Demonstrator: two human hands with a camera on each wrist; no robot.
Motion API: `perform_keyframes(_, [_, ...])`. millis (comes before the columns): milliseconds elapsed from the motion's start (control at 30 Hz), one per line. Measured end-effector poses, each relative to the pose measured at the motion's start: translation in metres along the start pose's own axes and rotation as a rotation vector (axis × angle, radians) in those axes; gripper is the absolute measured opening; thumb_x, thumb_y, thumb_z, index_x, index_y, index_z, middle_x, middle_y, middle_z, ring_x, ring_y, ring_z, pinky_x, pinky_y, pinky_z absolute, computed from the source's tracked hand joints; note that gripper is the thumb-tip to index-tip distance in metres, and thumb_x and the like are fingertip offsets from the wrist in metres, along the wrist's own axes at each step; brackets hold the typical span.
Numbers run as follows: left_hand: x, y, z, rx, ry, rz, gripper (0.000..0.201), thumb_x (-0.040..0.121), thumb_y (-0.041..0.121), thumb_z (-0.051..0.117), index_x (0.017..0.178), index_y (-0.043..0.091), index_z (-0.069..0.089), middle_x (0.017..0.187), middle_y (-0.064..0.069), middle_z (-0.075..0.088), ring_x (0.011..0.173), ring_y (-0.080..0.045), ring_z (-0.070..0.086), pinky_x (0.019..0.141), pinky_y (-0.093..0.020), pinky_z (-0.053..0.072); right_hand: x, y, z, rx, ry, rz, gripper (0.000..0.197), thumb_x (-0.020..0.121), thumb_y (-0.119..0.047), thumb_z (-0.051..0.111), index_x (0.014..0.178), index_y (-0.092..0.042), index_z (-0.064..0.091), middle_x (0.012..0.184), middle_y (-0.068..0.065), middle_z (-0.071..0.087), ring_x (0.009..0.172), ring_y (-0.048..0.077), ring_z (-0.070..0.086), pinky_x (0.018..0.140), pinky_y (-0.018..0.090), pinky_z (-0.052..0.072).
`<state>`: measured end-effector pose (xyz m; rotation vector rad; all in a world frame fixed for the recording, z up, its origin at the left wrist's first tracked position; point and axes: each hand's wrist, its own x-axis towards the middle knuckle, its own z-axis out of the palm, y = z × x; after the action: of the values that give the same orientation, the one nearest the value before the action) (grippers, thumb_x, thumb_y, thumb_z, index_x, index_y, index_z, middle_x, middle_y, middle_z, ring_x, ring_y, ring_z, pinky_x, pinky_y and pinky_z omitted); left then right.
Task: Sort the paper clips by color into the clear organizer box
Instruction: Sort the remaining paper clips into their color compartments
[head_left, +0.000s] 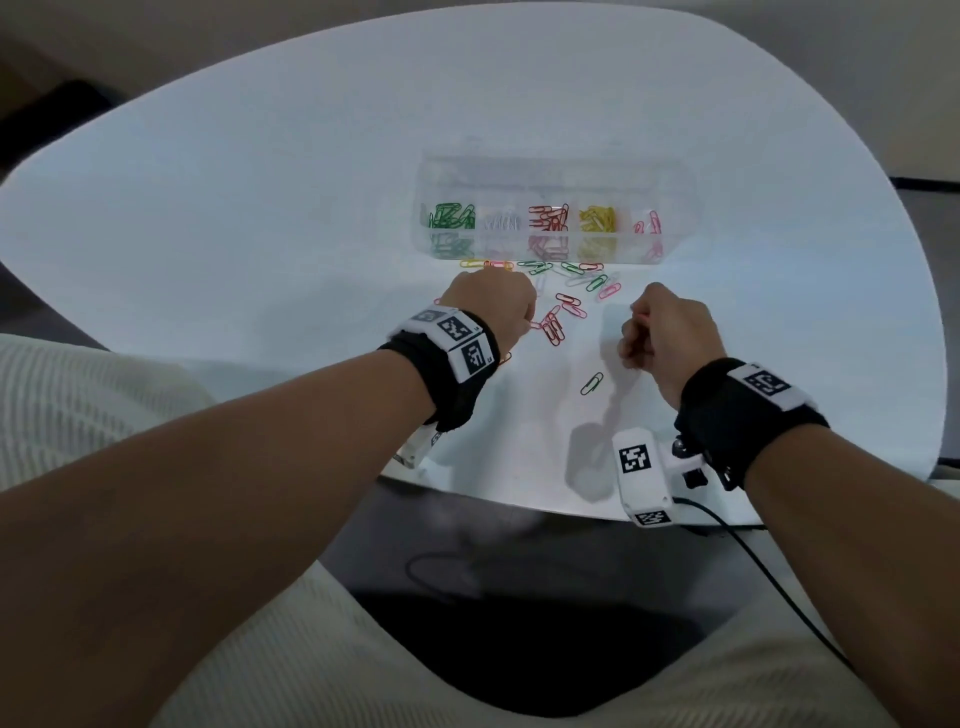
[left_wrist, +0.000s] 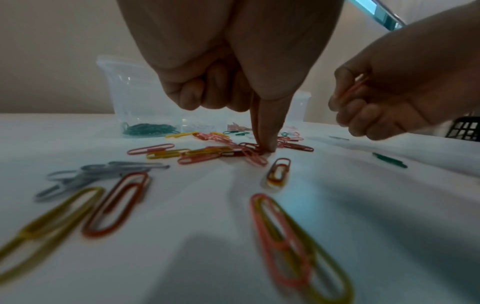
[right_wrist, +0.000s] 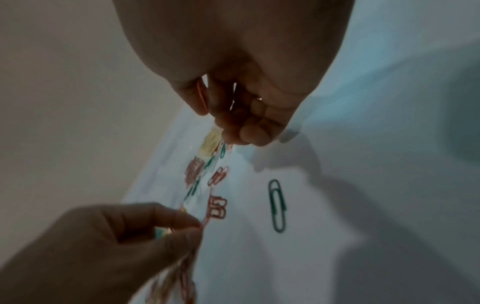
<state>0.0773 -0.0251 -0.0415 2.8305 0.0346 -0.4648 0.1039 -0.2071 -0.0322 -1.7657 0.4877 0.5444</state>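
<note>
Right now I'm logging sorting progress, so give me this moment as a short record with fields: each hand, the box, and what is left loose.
left hand: index fingertip pressing down among pink and red clips on the table
right hand: raised, pinching a pink clip
organizer box: open; green, white, red, yellow, pink clips in separate compartments
loose clips: mixed colours before the box
lone green clip: apart, near the right hand
</note>
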Motion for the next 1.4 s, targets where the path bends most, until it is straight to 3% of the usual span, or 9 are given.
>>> perform_keyframes(167, [-0.001, 0.008, 0.001, 0.155, -0.020, 0.045, 0.017, 0.093, 0.022, 0.049, 0.100, 0.014, 0.062, 0.100, -0.005, 0.065, 0.095, -0.026, 0.060, 0.075, -0.032, 0.037, -0.004, -0.014, -0.001, 0.243, -0.177, 0.083, 0.019, 0.078, -0.009, 0.038, 0.060, -0.012, 0.035, 0.057, 0.010, 0.045, 0.047, 0.021, 0.041, 0.047, 0.024, 0.032])
perform_keyframes(367, [-0.001, 0.011, -0.004, -0.052, -0.125, -0.110, 0.019, 0.079, 0.029, 0.063, 0.088, 0.012, 0.065, 0.084, -0.004, 0.064, 0.080, -0.025, 0.063, 0.067, -0.030, 0.050, 0.000, -0.033, 0.009, 0.202, -0.286, 0.052, 0.023, 0.080, -0.009, 0.031, 0.062, -0.010, 0.044, 0.058, 0.006, 0.037, 0.043, 0.017, 0.030, 0.041, 0.020, 0.023])
perform_keyframes(467, [-0.001, 0.012, -0.004, -0.105, -0.150, -0.149, 0.020, 0.079, 0.029, 0.066, 0.088, 0.012, 0.065, 0.082, -0.004, 0.064, 0.076, -0.024, 0.062, 0.065, -0.029, 0.050, 0.004, -0.038, 0.018, -0.251, -0.164, -0.082, 0.021, 0.082, -0.013, 0.046, 0.069, -0.007, 0.060, 0.060, 0.004, 0.040, 0.045, 0.017, 0.031, 0.044, 0.023, 0.026])
perform_keyframes(567, [-0.001, 0.012, -0.002, -0.106, -0.148, -0.143, 0.018, 0.079, 0.030, 0.066, 0.081, 0.013, 0.061, 0.076, -0.003, 0.061, 0.073, -0.024, 0.061, 0.062, -0.028, 0.049, 0.011, -0.034, 0.026, -0.769, -0.056, -0.280, 0.020, 0.088, -0.026, 0.061, 0.086, -0.008, 0.070, 0.081, 0.003, 0.060, 0.074, 0.021, 0.055, 0.068, 0.029, 0.046])
perform_keyframes(667, [-0.003, 0.012, 0.001, -0.065, -0.152, -0.135, 0.031, 0.082, 0.036, 0.061, 0.064, 0.015, 0.046, 0.066, -0.002, 0.051, 0.061, -0.022, 0.052, 0.052, -0.026, 0.038, 0.016, -0.026, 0.031, -0.969, -0.037, -0.315, 0.019, 0.085, -0.036, 0.069, 0.091, -0.017, 0.071, 0.090, 0.000, 0.066, 0.087, 0.021, 0.062, 0.079, 0.031, 0.051])
perform_keyframes(800, [-0.010, 0.010, 0.007, -0.124, -0.109, -0.163, 0.033, 0.092, 0.041, 0.042, 0.079, 0.011, 0.048, 0.080, -0.006, 0.050, 0.076, -0.028, 0.050, 0.065, -0.030, 0.038, 0.021, -0.020, 0.035, -1.082, 0.000, -0.317, 0.016, 0.082, -0.032, 0.070, 0.089, -0.017, 0.072, 0.089, 0.005, 0.070, 0.082, 0.025, 0.065, 0.072, 0.030, 0.052])
perform_keyframes(1067, [-0.015, 0.013, 0.004, -0.855, 0.010, -0.361, 0.028, 0.081, 0.028, 0.031, 0.059, 0.010, 0.033, 0.063, -0.012, 0.042, 0.063, -0.026, 0.036, 0.057, -0.033, 0.028, 0.016, -0.016, 0.028, -1.060, -0.179, -0.171, 0.027, 0.089, -0.034, 0.052, 0.079, -0.009, 0.054, 0.083, 0.009, 0.057, 0.077, 0.026, 0.055, 0.063, 0.029, 0.038])
perform_keyframes(1200, [-0.010, 0.019, -0.010, -1.023, 0.070, -0.356, 0.026, 0.083, 0.027, 0.038, 0.062, 0.012, 0.032, 0.063, -0.013, 0.032, 0.059, -0.022, 0.029, 0.057, -0.036, 0.026, 0.006, -0.018, 0.008, -0.680, -0.234, -0.008, 0.022, 0.088, -0.020, 0.037, 0.068, -0.013, 0.037, 0.062, 0.003, 0.037, 0.051, 0.019, 0.027, 0.051, 0.026, 0.021])
perform_keyframes(1400, [0.003, 0.036, -0.019, -1.118, 0.104, -0.188, 0.045, 0.101, 0.031, 0.039, 0.058, 0.020, 0.028, 0.049, 0.005, 0.028, 0.034, -0.008, 0.023, 0.041, -0.019, 0.019, -0.003, -0.039, -0.029, -0.247, -0.279, 0.093, 0.023, 0.077, -0.018, 0.037, 0.057, -0.022, 0.026, 0.054, -0.002, 0.019, 0.046, 0.016, 0.010, 0.045, 0.023, 0.010])
